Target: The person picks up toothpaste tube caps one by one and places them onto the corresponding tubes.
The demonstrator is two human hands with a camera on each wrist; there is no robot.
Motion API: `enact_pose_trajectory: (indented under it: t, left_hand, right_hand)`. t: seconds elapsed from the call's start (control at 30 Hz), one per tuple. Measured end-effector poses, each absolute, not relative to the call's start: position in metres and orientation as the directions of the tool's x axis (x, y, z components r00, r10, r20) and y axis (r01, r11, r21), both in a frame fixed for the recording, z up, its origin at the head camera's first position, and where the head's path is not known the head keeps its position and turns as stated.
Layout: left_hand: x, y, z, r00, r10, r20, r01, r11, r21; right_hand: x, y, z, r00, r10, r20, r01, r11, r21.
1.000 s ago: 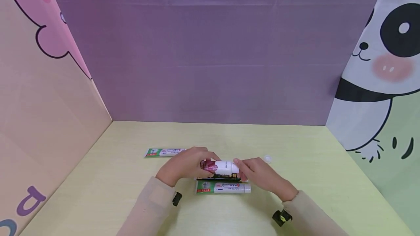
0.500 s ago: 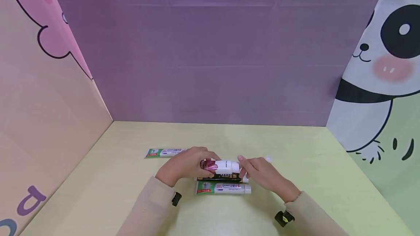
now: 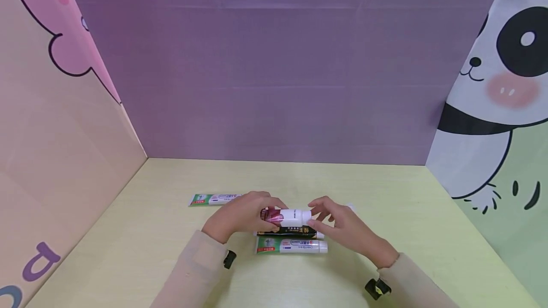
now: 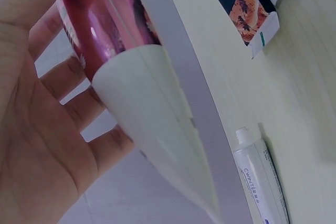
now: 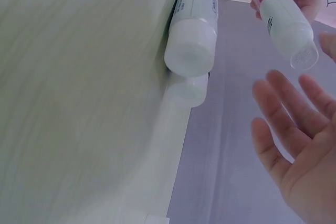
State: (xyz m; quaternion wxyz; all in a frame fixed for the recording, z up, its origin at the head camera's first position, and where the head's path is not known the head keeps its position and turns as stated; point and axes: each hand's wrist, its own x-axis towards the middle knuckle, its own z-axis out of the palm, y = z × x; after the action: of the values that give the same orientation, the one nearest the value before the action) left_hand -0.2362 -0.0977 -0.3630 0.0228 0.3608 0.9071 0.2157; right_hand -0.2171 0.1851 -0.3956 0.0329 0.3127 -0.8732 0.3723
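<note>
My left hand (image 3: 246,213) grips a shiny dark-red and white toothpaste tube (image 3: 293,217) by its red part, with the pale cap end pointing right. In the right wrist view, the tube (image 5: 286,22) ends in a pale, translucent round rim. My right hand (image 5: 310,156) has its fingers spread and loosely bent just off that end, holding nothing. Below the held tube, a black toothpaste tube (image 3: 296,232) lies on the table beside a green-and-white toothpaste tube (image 3: 295,245).
Farther left on the table (image 3: 141,232) lies another green-and-white tube (image 3: 214,199), its right end hidden by my left hand. A white tube (image 4: 257,177) in the left wrist view shows a narrow nozzle. A small clear round piece (image 3: 351,206) sits partly behind my right hand.
My right hand has come away from the tube's cap end, and its fingers have spread. My left hand keeps the tube in nearly the same place.
</note>
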Motion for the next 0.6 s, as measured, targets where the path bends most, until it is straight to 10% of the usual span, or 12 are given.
enact_pose_trajectory:
  t: [0.6]
  left_hand:
    - [-0.2346,-0.0968,-0.3616,-0.734,0.669,0.118,0.647,0.635,0.422]
  right_hand:
    - [-0.2159,0.1817,-0.3979,-0.693,-0.571,0.44,-0.712,0.448,-0.54]
